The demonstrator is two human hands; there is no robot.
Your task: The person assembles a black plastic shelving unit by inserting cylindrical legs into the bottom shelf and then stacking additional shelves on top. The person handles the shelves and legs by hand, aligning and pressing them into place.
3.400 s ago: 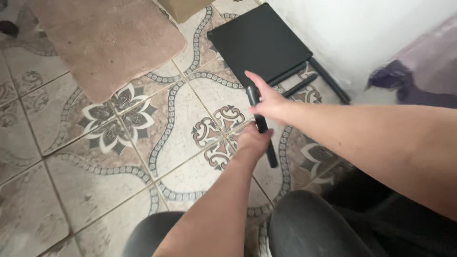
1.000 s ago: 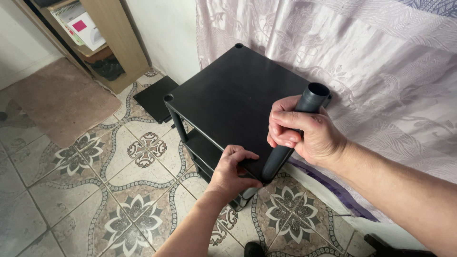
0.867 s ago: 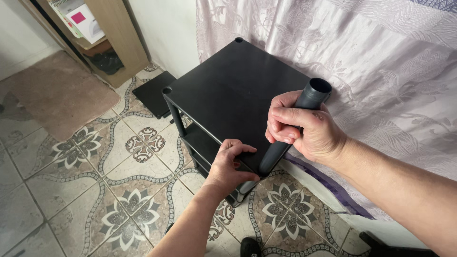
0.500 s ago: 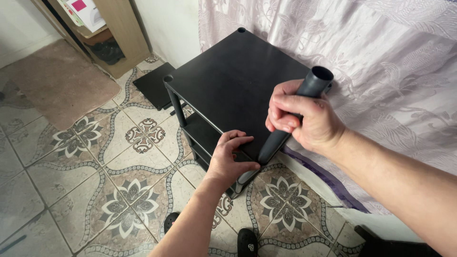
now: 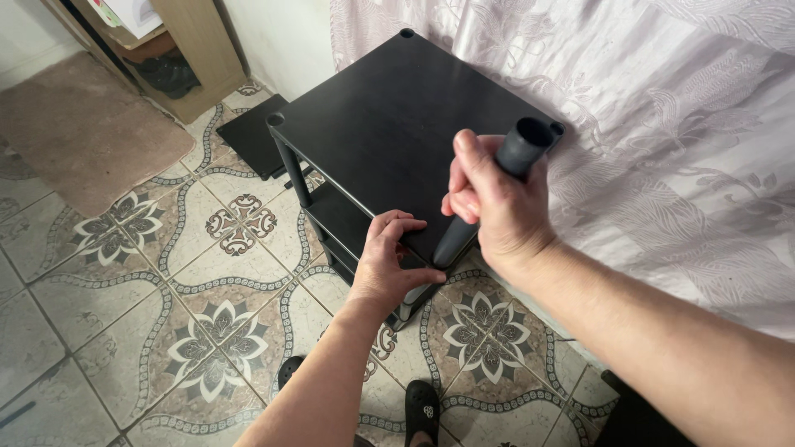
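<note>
A low black square-topped shelf unit [image 5: 397,136] with round sockets at its corners stands on a floor of grey patterned ceramic tiles [image 5: 124,306], and everything else is placed around it. The right hand [image 5: 497,207] is wrapped firmly around a dark grey hollow plastic tube [image 5: 497,186], which stands tilted at the shelf's near corner, its open end up. The left hand [image 5: 389,265] grips the edge of the shelf top at that same corner, fingers curled over it and thumb touching the tube's lower end. Behind and beside the shelf hangs a pale lilac patterned curtain [image 5: 662,124]. Beyond the shelf's far-left corner a flat black square panel [image 5: 252,141] lies on the tiles, with a brown mat [image 5: 83,132] and a light wooden cabinet [image 5: 190,50] further off.
</note>
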